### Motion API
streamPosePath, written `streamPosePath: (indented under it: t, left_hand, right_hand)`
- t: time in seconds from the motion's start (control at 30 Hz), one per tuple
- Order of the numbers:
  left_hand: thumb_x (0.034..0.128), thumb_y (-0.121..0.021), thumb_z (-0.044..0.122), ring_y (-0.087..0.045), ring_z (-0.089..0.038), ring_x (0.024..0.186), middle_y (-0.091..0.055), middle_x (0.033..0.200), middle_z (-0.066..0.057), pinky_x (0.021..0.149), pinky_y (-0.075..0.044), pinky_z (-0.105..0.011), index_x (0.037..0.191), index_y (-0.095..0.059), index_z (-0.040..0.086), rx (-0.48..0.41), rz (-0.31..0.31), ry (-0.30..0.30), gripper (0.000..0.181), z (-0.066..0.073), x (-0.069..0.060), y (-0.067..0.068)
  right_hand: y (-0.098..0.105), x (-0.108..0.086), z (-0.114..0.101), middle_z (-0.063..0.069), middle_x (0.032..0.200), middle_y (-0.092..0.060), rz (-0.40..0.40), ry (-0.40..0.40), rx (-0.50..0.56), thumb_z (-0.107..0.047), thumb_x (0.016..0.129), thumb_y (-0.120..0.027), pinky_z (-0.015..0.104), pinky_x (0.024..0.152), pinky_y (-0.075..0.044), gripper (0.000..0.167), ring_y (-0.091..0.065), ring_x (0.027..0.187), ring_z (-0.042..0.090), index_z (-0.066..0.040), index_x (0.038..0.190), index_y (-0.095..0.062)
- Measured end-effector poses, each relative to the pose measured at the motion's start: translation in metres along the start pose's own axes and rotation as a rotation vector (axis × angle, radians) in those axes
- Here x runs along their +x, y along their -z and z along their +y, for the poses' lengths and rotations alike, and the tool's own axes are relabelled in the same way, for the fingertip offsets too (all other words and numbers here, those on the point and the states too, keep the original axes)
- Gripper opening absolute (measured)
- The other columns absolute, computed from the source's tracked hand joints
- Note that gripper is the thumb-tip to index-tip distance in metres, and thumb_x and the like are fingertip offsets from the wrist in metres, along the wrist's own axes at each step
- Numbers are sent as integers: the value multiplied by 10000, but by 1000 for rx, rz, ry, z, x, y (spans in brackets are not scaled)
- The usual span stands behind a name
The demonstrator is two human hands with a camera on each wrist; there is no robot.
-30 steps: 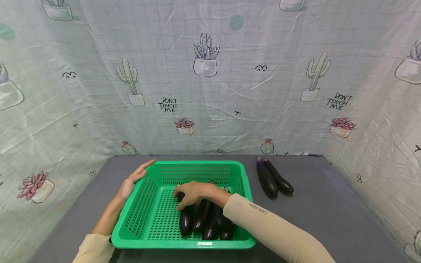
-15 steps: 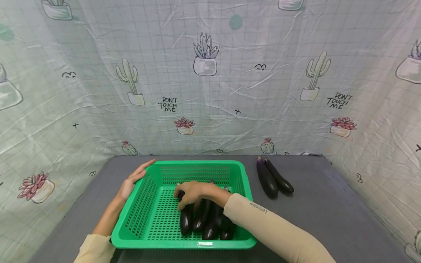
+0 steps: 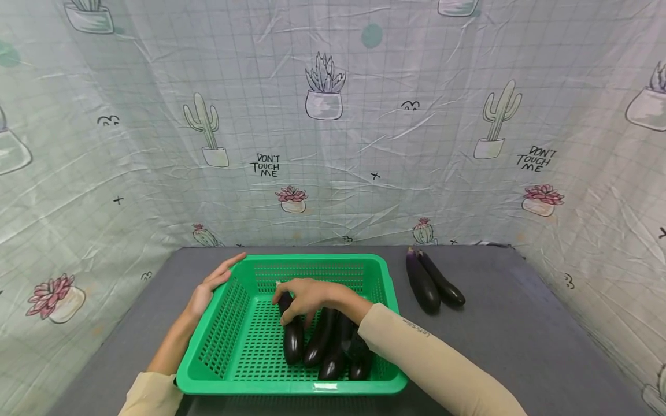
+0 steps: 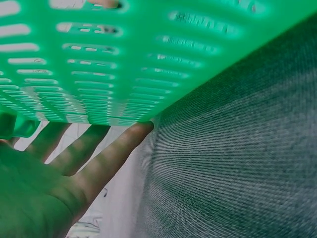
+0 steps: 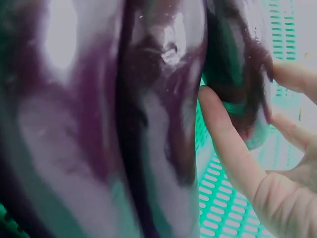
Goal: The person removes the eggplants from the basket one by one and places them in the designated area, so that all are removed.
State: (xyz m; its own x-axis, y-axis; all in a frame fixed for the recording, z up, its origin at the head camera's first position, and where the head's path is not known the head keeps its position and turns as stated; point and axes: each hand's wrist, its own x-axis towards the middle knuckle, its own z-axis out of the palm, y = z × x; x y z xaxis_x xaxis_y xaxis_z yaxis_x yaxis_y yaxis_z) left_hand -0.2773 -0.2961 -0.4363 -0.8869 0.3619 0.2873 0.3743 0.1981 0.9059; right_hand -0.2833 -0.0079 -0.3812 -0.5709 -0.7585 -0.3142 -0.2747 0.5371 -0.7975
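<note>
A green perforated basket (image 3: 291,387) holds several dark purple eggplants lying side by side in its right half. My right hand (image 3: 308,297) reaches over them and grips the upper end of the leftmost eggplant (image 3: 293,342); in the right wrist view, the fingers of this hand (image 5: 282,173) lie on both sides of an eggplant (image 5: 242,64). Along the basket's left wall, my left hand (image 3: 204,293) rests with its fingers straight against the outside. The left wrist view shows this hand (image 4: 64,173) spread beneath the green slotted wall (image 4: 124,74).
Two more eggplants (image 3: 422,284) lie together on the grey tabletop (image 3: 499,335) right of the basket. A pale cloth (image 3: 364,144) printed with potted plants hangs behind and at both sides.
The leftmost eggplant has shifted slightly toward the back of the basket along with my right hand, which has risen a little. My left hand has stayed in place.
</note>
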Motion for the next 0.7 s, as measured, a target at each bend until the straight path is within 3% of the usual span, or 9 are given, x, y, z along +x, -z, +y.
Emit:
streamPosePath:
  t: [0.07,0.1,0.23,0.3,0.33,0.43,0.57,0.63,0.7]
  left_hand:
    - [1150,-233,210,-302,59,1450,-239,1701,-69,1107,-316,-185,1627,-239,-24,-5,-2,-3,531,0,-1,0]
    - [1150,-231,206,-304,67,1442,-244,1699,-61,1083,-324,-157,1627,-240,-24,-6,-2,-6,530,0,-1,0]
    - [1143,-249,188,-173,-263,1584,-281,1683,-42,1229,-194,-478,1613,-272,-36,15,13,-16,521,1,0,-1]
    - [1141,-251,182,-94,-436,1565,-259,1692,-106,1188,-122,-664,1609,-277,-41,23,15,-13,519,1,0,-1]
    - [1141,-251,183,-73,-469,1552,-237,1698,-145,1168,-111,-696,1610,-275,-40,24,13,-9,520,1,0,-1]
    - [1145,-235,196,-244,-282,1555,-152,1701,-245,1219,-247,-482,1625,-250,-21,16,4,10,527,1,0,-1]
    - [1149,-212,203,-401,43,1392,-64,1702,-278,1046,-404,-140,1640,-192,-13,-49,-22,24,537,2,0,-1]
    - [1150,-211,203,-402,12,1402,-55,1702,-281,1031,-407,-118,1640,-186,-16,-56,-23,26,538,2,-1,-1]
    - [1149,-220,211,-332,-117,1491,-76,1707,-267,1062,-365,-154,1638,-205,-12,-30,-10,33,538,3,-1,-2]
  right_hand:
    - [0,0,-1,125,1639,-328,0,7,11,-118,964,-735,490,778,-631,534,-663,790,157,-86,1465,-551]
    - [1,0,-1,142,1568,-408,1,11,20,-118,963,-736,494,777,-630,535,-664,797,163,-86,1464,-552]
    - [2,-1,-2,120,1166,-622,9,32,50,-110,955,-744,516,781,-628,527,-675,781,182,-96,1450,-563]
    - [3,-2,-3,99,1041,-647,13,48,63,-106,957,-741,527,783,-625,514,-676,767,188,-111,1442,-569]
    - [4,-2,-4,95,1010,-654,14,56,68,-104,958,-739,531,784,-624,507,-676,765,188,-119,1437,-572]
    - [7,-4,-6,101,1005,-667,19,77,87,-102,961,-735,548,800,-618,493,-681,777,193,-146,1426,-578]
    - [9,-7,-8,103,1080,-644,20,95,98,-116,959,-739,575,845,-605,498,-694,824,186,-170,1428,-578]
    - [10,-8,-9,102,1124,-619,21,102,102,-120,957,-741,577,855,-604,497,-694,853,185,-176,1425,-583]
    - [11,-9,-9,102,1171,-595,24,109,106,-118,955,-741,573,861,-605,493,-691,885,182,-185,1420,-590]
